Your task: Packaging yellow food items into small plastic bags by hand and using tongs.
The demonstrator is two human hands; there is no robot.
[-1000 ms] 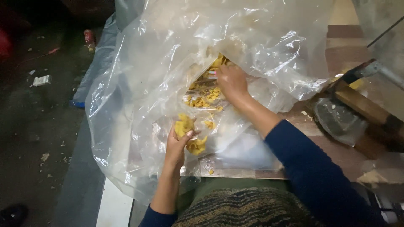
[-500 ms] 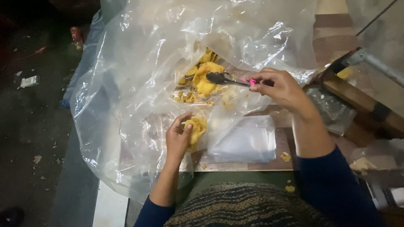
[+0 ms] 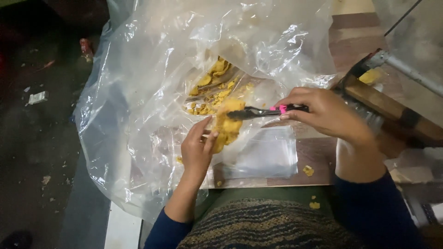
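R hand (image 3: 330, 113) is curled shut round the pink-and-black handle end of a pair of dark metal tongs (image 3: 260, 111), w/ thumb under and fingers over. Tongs run level to the left; their tips pinch the top of a clump of yellow crinkly chips (image 3: 227, 123). That clump sits just left of the tong tips and right against the L hand (image 3: 196, 150): L fingers are bent loosely round its lower left side, thumb up along it, touching. So the clump hangs btwn both hands, L hand below-left, R hand well off to the right at the far end of the tongs.

All this happens at the mouth of a big clear crumpled plastic bag (image 3: 152, 69), which spreads over the wooden bench (image 3: 323, 157) and down its left edge. More loose yellow chips (image 3: 212, 85) lie deeper inside the bag, above the clump, apart from it. A small flat clear plastic pouch (image 3: 265, 154) lies on the bench just under the tongs, right of the L hand. A few yellow crumbs (image 3: 308, 170) sit on the bench near the R wrist.
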